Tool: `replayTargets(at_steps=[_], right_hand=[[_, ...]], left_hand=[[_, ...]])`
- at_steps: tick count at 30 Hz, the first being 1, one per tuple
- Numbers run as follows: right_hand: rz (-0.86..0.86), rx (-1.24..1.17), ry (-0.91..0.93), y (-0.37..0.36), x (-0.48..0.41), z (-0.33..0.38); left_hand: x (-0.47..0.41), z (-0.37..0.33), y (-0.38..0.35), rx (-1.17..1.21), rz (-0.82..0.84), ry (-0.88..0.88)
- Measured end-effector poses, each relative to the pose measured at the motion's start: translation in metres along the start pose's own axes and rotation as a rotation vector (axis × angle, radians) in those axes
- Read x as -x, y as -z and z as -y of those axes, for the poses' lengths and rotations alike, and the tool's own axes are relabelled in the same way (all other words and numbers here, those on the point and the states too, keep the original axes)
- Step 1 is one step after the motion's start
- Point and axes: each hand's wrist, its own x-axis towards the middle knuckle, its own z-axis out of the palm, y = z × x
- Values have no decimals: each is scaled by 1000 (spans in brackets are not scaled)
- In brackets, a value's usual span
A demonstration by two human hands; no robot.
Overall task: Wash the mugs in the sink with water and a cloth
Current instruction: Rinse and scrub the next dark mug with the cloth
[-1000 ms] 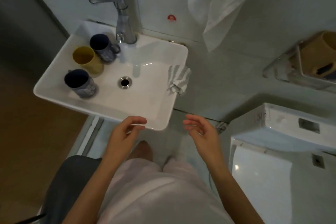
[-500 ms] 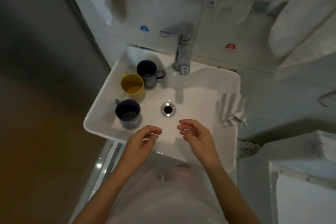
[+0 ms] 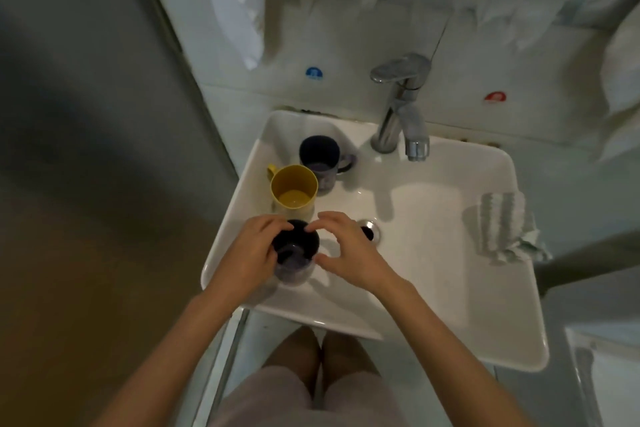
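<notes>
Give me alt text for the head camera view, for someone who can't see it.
From above, a person's left hand grips the nearest dark mug in a white sink, the right hand curved beside it. A yellow mug and a second dark mug stand behind it; a striped cloth drapes the sink's right rim.

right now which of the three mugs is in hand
The near dark mug, by the sink's front rim: the left hand grips it, the right hand flanks it. The yellow mug and the far dark mug stand untouched.

White sink, 3 mugs inside at left, striped cloth draped over right rim
</notes>
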Motion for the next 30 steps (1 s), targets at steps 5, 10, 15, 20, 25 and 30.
replayTargets(at_steps=[5, 10, 15, 20, 25, 30], right_hand=[[59, 147, 269, -24, -13, -12], [-29, 264, 380, -39, -21, -19], [1, 368, 442, -27, -22, -21], [-54, 369, 413, -3, -10, -21], [59, 265, 372, 31, 14, -35], [125, 259, 311, 57, 24, -48]], left_hand=[[-11, 41, -9, -132, -69, -181], [-20, 45, -11, -188, -139, -268], [-22, 51, -12, -231, -157, -357], [-14, 44, -17, -183, -108, -434], [-23, 28, -25, -209, -64, -544], [-39, 3, -28, -310, -33, -615]])
